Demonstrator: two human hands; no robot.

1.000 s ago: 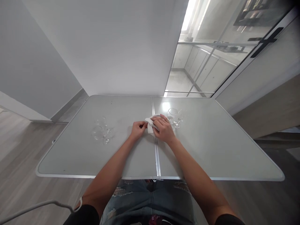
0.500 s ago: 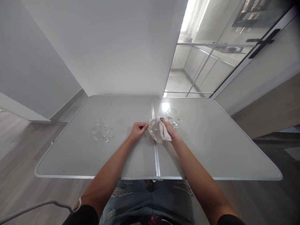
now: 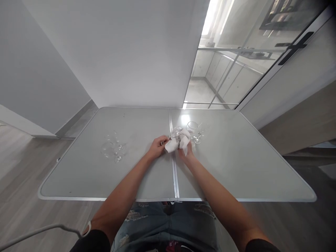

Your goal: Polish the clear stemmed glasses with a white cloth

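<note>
A clear stemmed glass (image 3: 175, 131) is held over the table's middle seam, its bowl pointing away to the right. My left hand (image 3: 158, 147) is closed around the stem and foot end of it. A white cloth (image 3: 184, 139) is bunched against the bowl and also hangs below it. My right hand (image 3: 186, 154) grips this cloth from underneath and presses it on the glass; most of its fingers are hidden by the cloth.
Several clear glasses (image 3: 118, 148) are grouped on the left half of the folding table (image 3: 223, 168). More stemmed glasses (image 3: 193, 126) stand close beyond my right hand. A white wall (image 3: 118, 63) and a glazed door (image 3: 231, 63) rise behind the table.
My right hand has come down and in toward me, moving the cloth from around the bowl to its near side. The bowl now shows more and has tipped away. My left hand has shifted slightly right.
</note>
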